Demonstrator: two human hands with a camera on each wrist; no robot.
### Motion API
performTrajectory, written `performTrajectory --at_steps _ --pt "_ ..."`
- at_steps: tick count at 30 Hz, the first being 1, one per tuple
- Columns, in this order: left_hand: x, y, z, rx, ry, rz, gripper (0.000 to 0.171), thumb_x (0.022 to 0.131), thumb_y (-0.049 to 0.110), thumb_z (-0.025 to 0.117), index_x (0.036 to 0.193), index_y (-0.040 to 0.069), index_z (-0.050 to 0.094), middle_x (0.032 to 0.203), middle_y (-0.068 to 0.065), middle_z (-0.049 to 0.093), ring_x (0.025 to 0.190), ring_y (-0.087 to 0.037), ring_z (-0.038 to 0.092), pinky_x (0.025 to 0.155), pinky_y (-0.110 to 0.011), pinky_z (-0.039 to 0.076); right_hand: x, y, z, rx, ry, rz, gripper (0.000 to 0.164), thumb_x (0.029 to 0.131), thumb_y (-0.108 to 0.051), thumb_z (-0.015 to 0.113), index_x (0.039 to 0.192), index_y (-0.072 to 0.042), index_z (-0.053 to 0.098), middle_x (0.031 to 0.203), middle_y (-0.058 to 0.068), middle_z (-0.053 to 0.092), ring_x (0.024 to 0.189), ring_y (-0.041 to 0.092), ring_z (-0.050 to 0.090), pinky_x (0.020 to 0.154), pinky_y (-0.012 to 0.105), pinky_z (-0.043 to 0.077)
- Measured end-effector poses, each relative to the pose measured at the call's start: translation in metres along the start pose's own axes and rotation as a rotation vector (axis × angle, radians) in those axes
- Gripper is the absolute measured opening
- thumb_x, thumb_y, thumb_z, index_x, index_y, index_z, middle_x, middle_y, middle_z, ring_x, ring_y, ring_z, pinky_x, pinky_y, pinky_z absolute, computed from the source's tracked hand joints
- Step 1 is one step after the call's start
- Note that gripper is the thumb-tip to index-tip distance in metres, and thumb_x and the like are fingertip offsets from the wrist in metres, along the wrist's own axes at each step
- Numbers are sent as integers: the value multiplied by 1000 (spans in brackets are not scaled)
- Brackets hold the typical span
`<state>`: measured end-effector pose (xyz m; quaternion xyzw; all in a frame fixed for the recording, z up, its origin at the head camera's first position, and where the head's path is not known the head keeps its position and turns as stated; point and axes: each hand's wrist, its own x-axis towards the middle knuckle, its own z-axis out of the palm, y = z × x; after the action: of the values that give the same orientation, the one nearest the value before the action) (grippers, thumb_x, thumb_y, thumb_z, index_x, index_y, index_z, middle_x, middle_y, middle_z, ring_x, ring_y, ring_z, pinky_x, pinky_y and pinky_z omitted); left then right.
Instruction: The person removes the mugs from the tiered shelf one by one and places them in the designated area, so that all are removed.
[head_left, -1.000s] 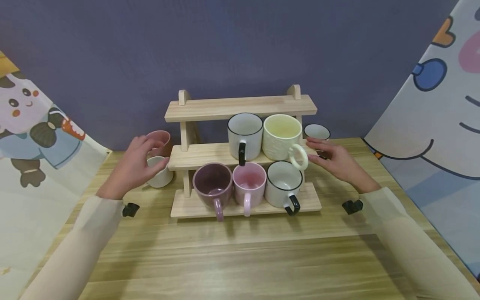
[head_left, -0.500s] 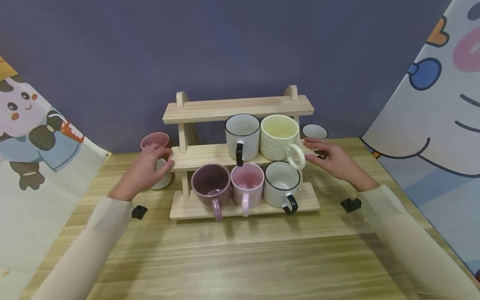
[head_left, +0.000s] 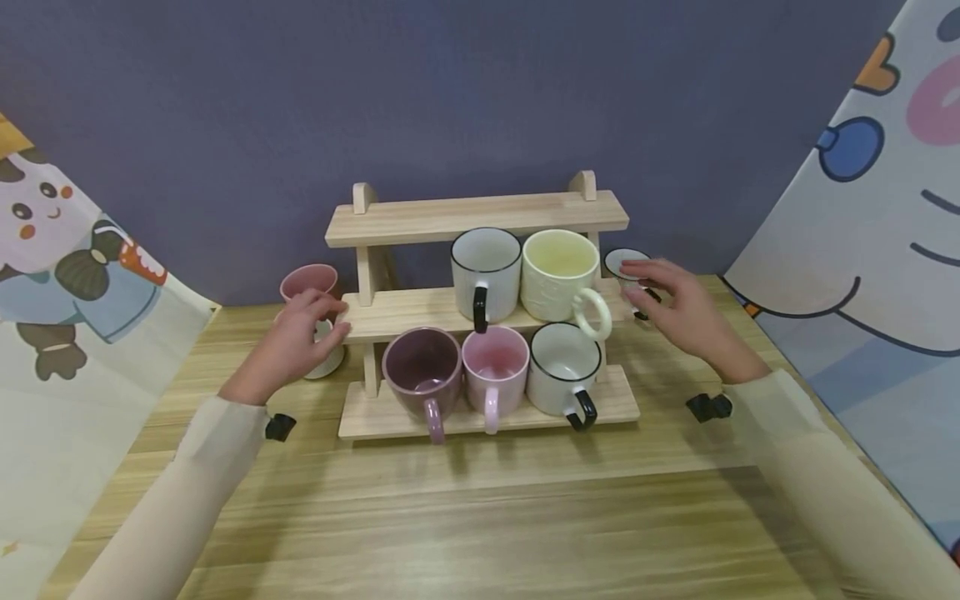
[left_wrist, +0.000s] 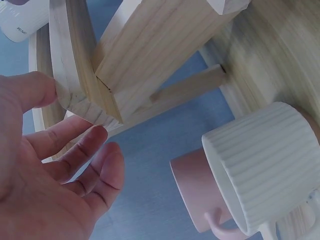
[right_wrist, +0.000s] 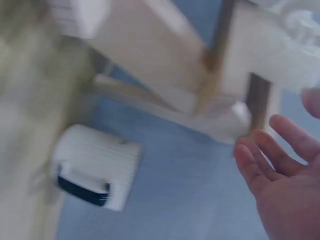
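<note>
A three-tier wooden rack (head_left: 480,218) stands on the table. My left hand (head_left: 288,346) pinches the left end of its middle shelf (left_wrist: 82,95), thumb on one side and fingertips on the other. Off the shelf's right end, my right hand (head_left: 690,317) holds nothing, its fingers loosely bent. A white black-rimmed mug (head_left: 486,267) and a pale yellow mug (head_left: 558,279) sit on the middle tier. On the bottom tier are a purple mug (head_left: 423,371), a pink mug (head_left: 496,371) and another white black-rimmed mug (head_left: 564,375).
Left of the rack, partly behind my hand, are a rosy mug (head_left: 309,278) and a white ribbed mug (left_wrist: 267,160). A white mug with a black handle (right_wrist: 97,165) stands beyond the rack's right end. A dark blue backdrop (head_left: 480,92) rises behind.
My left hand has moved right from beside the mugs onto the shelf's left end. My right hand has come off the shelf's right end, moving slightly right. The mugs have stayed put.
</note>
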<state>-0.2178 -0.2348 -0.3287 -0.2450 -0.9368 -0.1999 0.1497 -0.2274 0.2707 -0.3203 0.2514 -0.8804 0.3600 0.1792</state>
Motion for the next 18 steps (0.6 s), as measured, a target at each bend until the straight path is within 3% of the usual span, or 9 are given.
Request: performTrajectory --at_steps 3,5,10,18 --pt "0 -1 0 2 10 6 27 91 13 62 110 -7 62 103 -17 54 93 -31 51 80 -48 37 8 -17 -6 -16 50 -50 32 93 -14 62 123 -5 62 124 5 58 107 19 54 90 28 43" --pt "0 -1 -1 4 16 9 27 90 12 62 110 -7 62 102 -17 54 92 -31 51 80 -48 37 15 -29 -8 -37 39 -54 35 92 -20 64 125 -8 61 124 2 57 108 19 54 91 34 44" --pt "1 -1 -1 10 20 11 28 91 13 63 110 -7 62 103 -17 55 91 -30 52 81 -48 38 37 -56 -5 -61 -70 -3 54 86 -37 70 130 -7 57 133 5 51 118 26 49 96 45 40" --pt "0 2 -1 2 5 2 28 91 12 62 111 -7 62 104 -18 55 92 -33 53 81 -48 39 65 -76 4 -203 -185 59 82 73 -57 73 132 -4 54 132 13 53 122 31 46 99 47 35"
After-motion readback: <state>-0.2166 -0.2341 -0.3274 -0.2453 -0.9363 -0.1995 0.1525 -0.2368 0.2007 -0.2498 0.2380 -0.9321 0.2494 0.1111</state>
